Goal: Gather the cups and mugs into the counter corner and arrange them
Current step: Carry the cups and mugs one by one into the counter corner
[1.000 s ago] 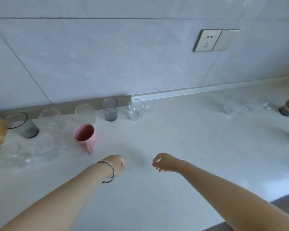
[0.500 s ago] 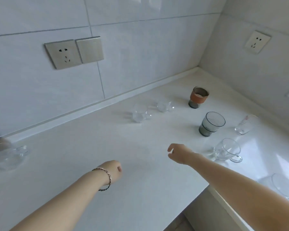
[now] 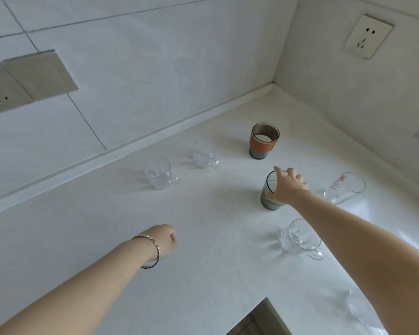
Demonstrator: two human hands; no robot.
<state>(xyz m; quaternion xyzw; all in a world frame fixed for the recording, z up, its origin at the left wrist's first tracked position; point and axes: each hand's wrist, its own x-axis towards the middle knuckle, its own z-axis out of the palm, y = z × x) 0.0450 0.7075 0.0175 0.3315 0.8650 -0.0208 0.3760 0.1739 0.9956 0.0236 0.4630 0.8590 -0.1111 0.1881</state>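
Several cups stand on the white counter (image 3: 203,238) near its corner. My right hand (image 3: 287,187) reaches over a smoky grey glass (image 3: 271,203), fingers spread above the rim and thumb against its near side. Behind it stands a glass cup with an orange sleeve (image 3: 263,141). Two small clear mugs (image 3: 160,174) (image 3: 205,154) sit near the back wall, and a third clear mug (image 3: 299,236) stands under my right forearm. A tall clear glass with a red print (image 3: 345,188) is to the right. My left hand (image 3: 163,240), loosely fisted, hovers empty over the counter.
Tiled walls meet at the corner (image 3: 273,83) behind the cups. Sockets sit on the left wall (image 3: 0,89) and the right wall (image 3: 368,37). Another clear glass (image 3: 356,310) shows faintly at the lower right. The counter edge cuts in at the bottom (image 3: 264,301).
My view has swung right from the cups on the left to the corner. My right hand has stretched forward onto the grey glass. The left hand has stayed fisted.
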